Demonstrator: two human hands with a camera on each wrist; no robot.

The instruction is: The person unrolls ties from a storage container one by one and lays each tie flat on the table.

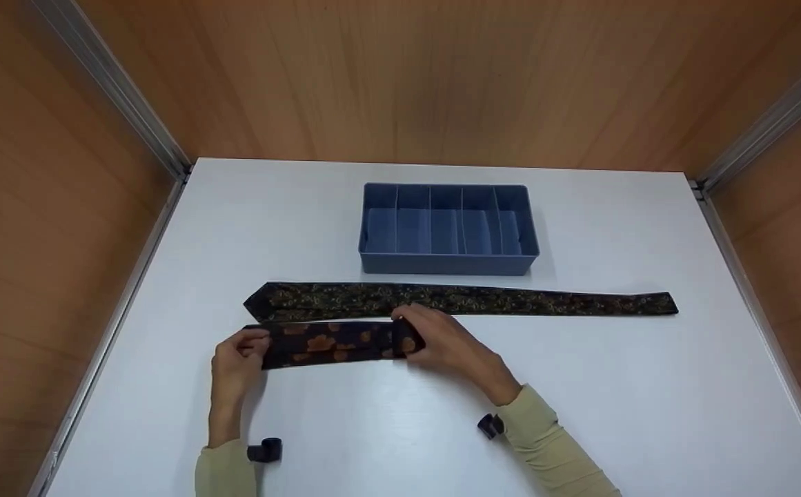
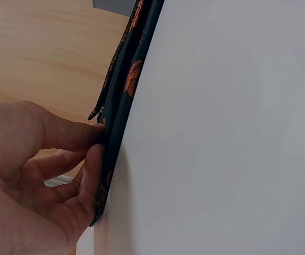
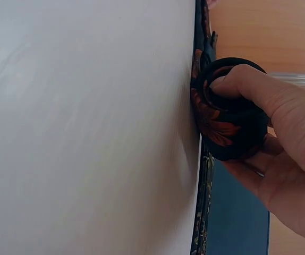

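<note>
A dark necktie with orange flowers (image 1: 321, 342) lies across the table, its right part wound into a roll (image 3: 216, 127). My right hand (image 1: 447, 345) grips that roll, the thumb inside the coil and the fingers around its far side in the right wrist view. At the tie's wide left end, my left hand (image 1: 238, 359) pinches the edge of the fabric between thumb and fingers, as the left wrist view shows. Just beyond lies a second necktie, dark with a small gold pattern (image 1: 497, 301), stretched flat with its pointed wide end at the left.
Behind the ties stands a blue box (image 1: 448, 264) with several narrow compartments and nothing visible in them. Wooden panels (image 1: 441, 83) enclose the white table (image 1: 372, 428) at the back and both sides. Small black devices (image 1: 272, 450) are at both wrists.
</note>
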